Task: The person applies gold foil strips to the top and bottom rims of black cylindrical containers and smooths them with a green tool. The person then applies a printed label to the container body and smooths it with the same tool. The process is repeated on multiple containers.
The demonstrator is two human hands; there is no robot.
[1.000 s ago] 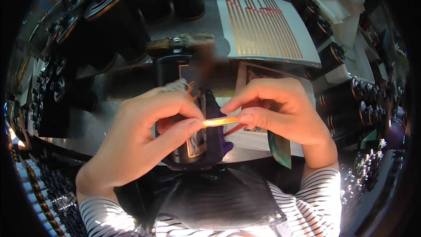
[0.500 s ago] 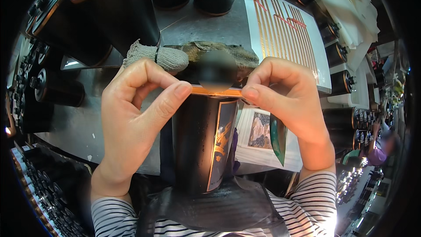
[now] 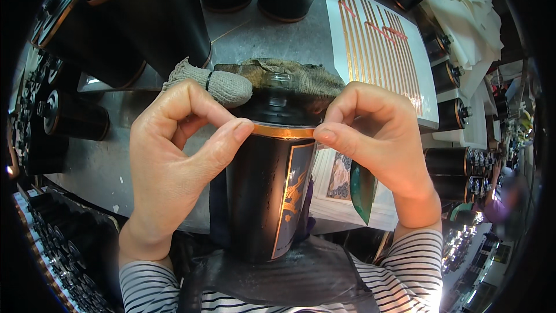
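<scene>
A black lidded canister (image 3: 258, 191) stands upright before my apron, with a gold-edged dark picture panel (image 3: 292, 203) on its side. Along the rim below the black lid (image 3: 281, 104) runs a thin gold strip (image 3: 282, 131). My left hand (image 3: 179, 145) is closed, pinching the strip's left end between thumb and forefinger. At its right end, the thumb and forefinger of my right hand (image 3: 382, 139) pinch it against the rim. A grey knitted cover (image 3: 229, 87) with a black band shows behind my left forefinger; whether a finger is in it I cannot tell.
An olive cloth (image 3: 301, 75) lies behind the lid. Gold strips (image 3: 370, 40) line a white sheet (image 3: 425, 95) at the back right. A green blade-shaped piece (image 3: 362, 194) is near my right wrist. Large black canisters (image 3: 156, 17) stand at the back left; pale sheets (image 3: 463, 14) hang far right.
The strip was straight across the rim; now it bows along the rim's curve. My right fingertips have come slightly down and left. The lid shows more clearly.
</scene>
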